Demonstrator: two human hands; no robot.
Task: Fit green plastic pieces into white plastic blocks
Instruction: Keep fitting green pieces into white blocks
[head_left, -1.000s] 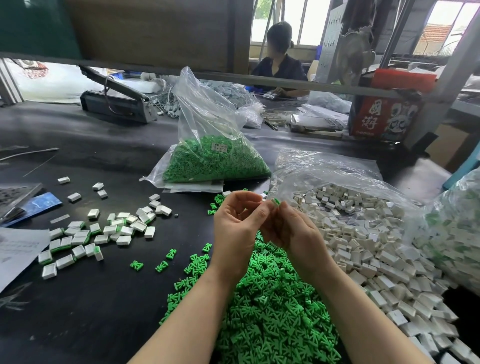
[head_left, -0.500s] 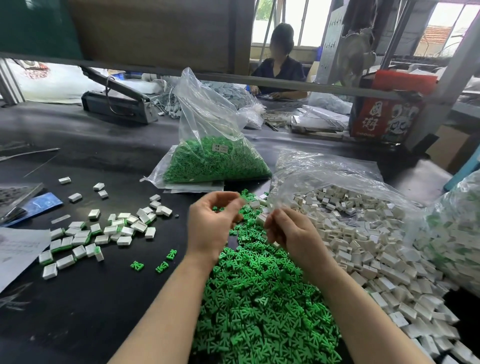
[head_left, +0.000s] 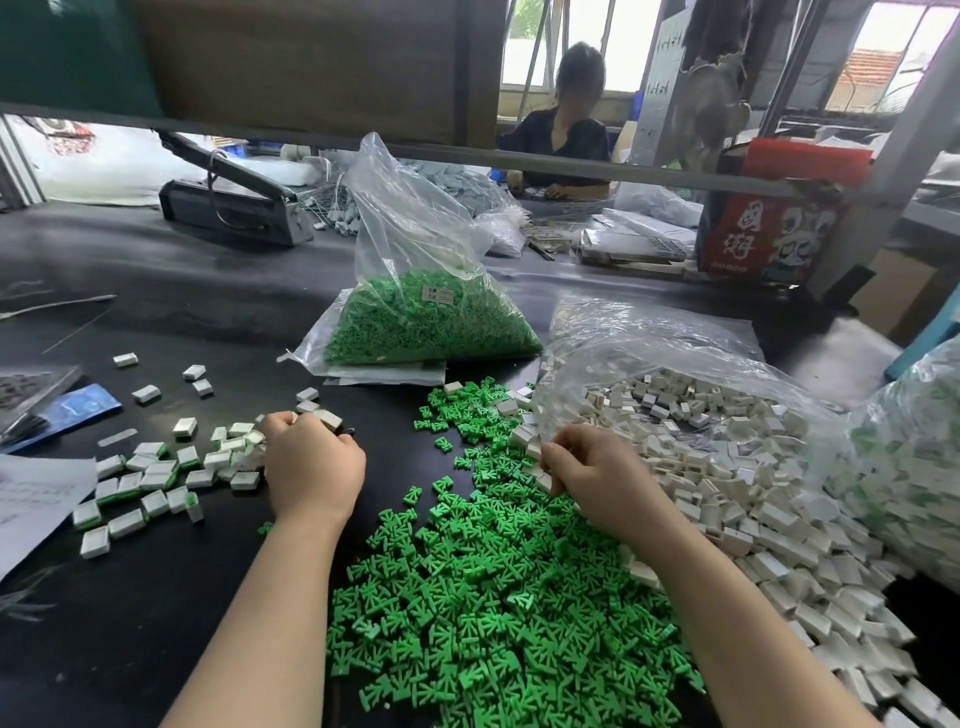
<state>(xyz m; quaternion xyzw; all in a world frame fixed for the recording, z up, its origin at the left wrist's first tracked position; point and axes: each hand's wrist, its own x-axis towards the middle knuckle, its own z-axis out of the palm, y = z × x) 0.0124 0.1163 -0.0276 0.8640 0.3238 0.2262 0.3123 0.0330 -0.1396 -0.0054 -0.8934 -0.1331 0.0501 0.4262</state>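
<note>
1. The left hand (head_left: 311, 467), fingers curled, is rested at the finished blocks (head_left: 156, 478) on the worktop (head_left: 156, 623); any grip cannot be told.
2. The right hand (head_left: 597, 483), fingers curled, is set where green pieces (head_left: 493, 597) meet white blocks (head_left: 753, 493); what is pinched cannot be told.

Beyond the hands stretches a black matte worktable (head_left: 156, 597); overhead hangs a brown wooden shelf board (head_left: 311, 62). Far behind, bright daylit windows (head_left: 623, 47) back a seated person (head_left: 563, 135).

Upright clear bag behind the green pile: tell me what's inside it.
The upright clear bag holds green plastic pieces filling its lower part, with a small white label showing; its print is unreadable. Anything buried under the pieces is hidden.
</note>
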